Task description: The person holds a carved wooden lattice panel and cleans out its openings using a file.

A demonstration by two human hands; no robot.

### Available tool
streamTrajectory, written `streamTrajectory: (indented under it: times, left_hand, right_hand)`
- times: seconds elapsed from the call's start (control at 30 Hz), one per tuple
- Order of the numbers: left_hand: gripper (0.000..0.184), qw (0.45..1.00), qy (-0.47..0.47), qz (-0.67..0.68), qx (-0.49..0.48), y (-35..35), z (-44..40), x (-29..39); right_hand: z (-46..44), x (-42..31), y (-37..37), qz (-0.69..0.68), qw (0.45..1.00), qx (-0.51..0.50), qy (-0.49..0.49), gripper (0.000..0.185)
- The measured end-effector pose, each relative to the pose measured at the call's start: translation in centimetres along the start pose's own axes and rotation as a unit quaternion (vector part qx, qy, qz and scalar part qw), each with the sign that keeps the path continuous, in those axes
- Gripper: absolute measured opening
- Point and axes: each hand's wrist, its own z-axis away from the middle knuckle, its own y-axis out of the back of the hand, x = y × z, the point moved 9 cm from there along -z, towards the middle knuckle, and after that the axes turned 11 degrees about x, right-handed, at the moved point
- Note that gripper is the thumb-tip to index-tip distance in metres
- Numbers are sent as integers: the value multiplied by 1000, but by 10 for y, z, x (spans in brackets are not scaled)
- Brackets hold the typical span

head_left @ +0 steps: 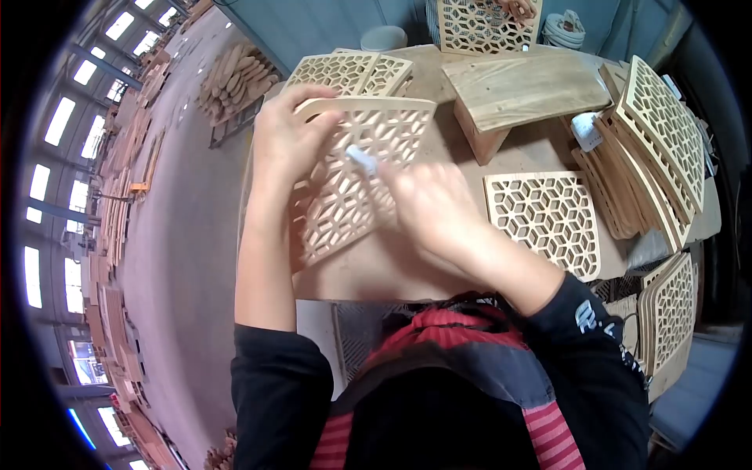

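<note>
A pale wooden lattice panel [341, 205] with cut-out geometric holes is tilted up over the table. My left hand [286, 137] is closed on its upper left edge, thumb over the front face. My right hand [439, 207], smeared by motion, pinches a small whitish rolled piece [362, 160] against or just in front of the lattice; its exact kind is too blurred to tell. Flat on the table, to the right of my right hand, lies another lattice panel [543, 223].
A low wooden stand [529, 90] occupies the table's far side. More lattice panels [333, 73] lie at the back left, and a tall stack [662, 133] leans at the right. Across the table, another person's hand [518, 8] touches a panel [478, 27]. A whitish bundle [586, 131] sits by the stack.
</note>
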Motion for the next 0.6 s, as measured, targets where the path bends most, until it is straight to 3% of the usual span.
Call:
streamTrajectory:
  times: [0.13,0.2,0.23,0.27,0.33,0.47,0.53,0.6]
  left_hand:
    - [20,999,-35,3,29,6,4,3]
    - [21,998,-61,-27,-8,-10,15,21]
    - [21,997,-79,2,-27,-17,12,21]
    - [22,994,-97,30,-44,-22,8,21]
    - [21,999,-14,-30,-11,-11,-2,7]
    - [21,1000,6,-5,25,6,-10,-14]
    - [21,1000,-13,-6,-8,-7,1,4]
    - [21,986,-163,-21,-22,-23,17,47]
  right_hand:
    - [8,-12,3,2,999,41,33,21]
    - [-8,-19,-5,42,997,49,51,16]
    - [-11,-18,-7,63,991,95,63,16]
    - [-15,-14,-11,64,994,76,44,17]
    - [-9,-15,0,51,996,44,58,16]
    - [9,-14,12,42,997,42,57,16]
    - [6,-11,8,38,996,49,59,15]
    - [-16,-8,-3,49,997,45,50,14]
